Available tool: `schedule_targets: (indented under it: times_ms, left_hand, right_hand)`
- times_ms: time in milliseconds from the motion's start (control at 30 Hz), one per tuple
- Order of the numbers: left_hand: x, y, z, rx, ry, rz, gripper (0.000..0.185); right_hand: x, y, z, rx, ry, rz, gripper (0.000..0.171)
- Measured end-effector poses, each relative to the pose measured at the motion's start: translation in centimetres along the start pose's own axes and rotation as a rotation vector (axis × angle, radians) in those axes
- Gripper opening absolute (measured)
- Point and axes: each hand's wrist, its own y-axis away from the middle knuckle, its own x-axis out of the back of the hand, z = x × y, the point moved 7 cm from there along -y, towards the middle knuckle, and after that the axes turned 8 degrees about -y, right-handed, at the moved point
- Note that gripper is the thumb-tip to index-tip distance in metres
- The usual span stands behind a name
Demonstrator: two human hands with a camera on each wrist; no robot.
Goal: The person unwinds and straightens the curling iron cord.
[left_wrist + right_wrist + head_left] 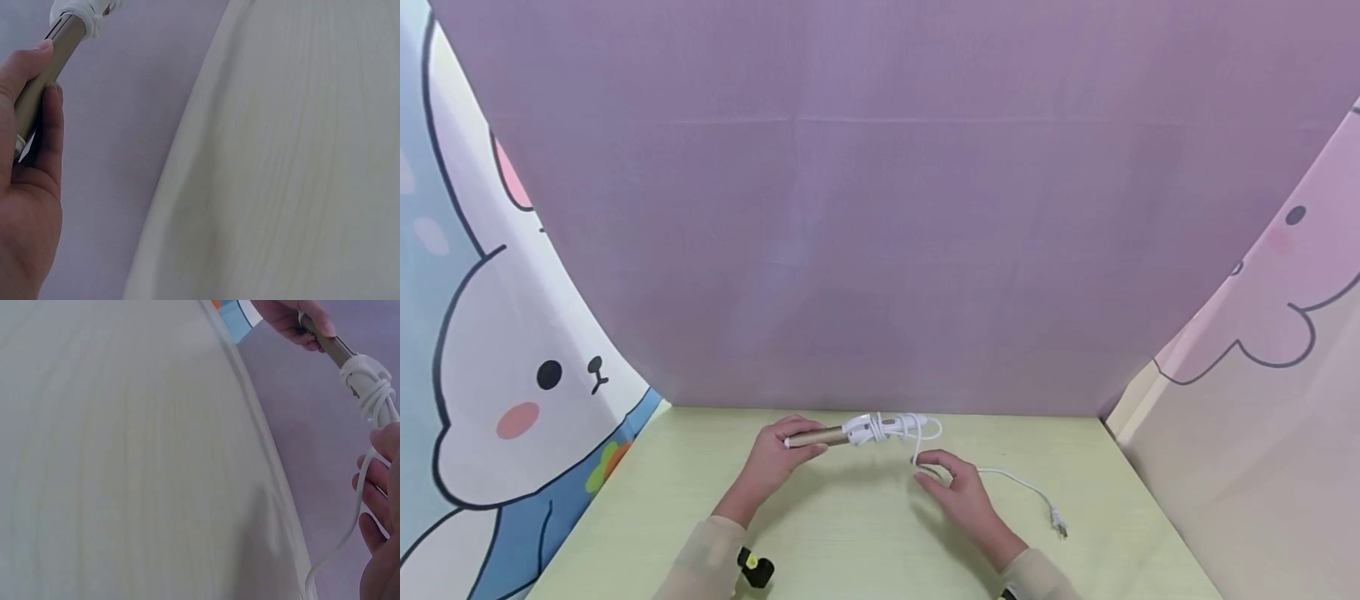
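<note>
A curling iron with a gold barrel [816, 437] and a white handle [889, 427] is held above the table. My left hand [771, 458] grips the barrel near its tip, thumb on one side and fingers on the other, as the left wrist view also shows. Several turns of the white power cord [876, 427] are wound about the handle, with a loose loop at its right end. Below that loop, my right hand [961, 493] pinches the cord between thumb and fingers. From there the cord's free end runs right to its plug [1058, 523].
The pale yellow-green table [865, 533] ends at a purple cloth [880, 250] hanging behind it. Cartoon-printed cloths stand at the left [512, 375] and right [1262, 417]. A black wrist device [757, 570] sticks out beside the left sleeve.
</note>
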Motion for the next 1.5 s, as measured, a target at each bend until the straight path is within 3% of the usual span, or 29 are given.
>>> schedule_targets:
  times_ms: [233,500,733,900,1233,1500]
  left_hand:
    - [0.1,0.1,-0.3,0.008,0.006,0.011,0.031]
    - [0.1,0.1,-0.7,0.023,-0.004,0.005,0.03]
    - [0.1,0.2,-0.7,-0.002,-0.01,-0.009,0.029]
    - [-0.1,0.4,-0.6,-0.008,-0.01,-0.036,0.028]
    - [-0.5,0.6,-0.8,0.023,-0.024,-0.081,0.027]
    - [-0.8,0.8,-0.6,-0.014,-0.027,-0.115,0.027]
  right_hand:
    - [-0.4,0.1,-0.8,0.084,-0.041,0.028,0.017]
    - [0.3,0.3,-1.4,0.149,-0.042,0.096,0.024]
    - [1.4,0.3,-3.7,0.396,0.084,0.121,0.028]
    - [2.4,-0.4,-5.1,0.511,0.197,0.133,0.029]
    - [4.4,-2.3,-6.0,0.539,0.246,0.146,0.028]
    - [6.1,-3.7,-5.6,0.431,0.201,0.144,0.023]
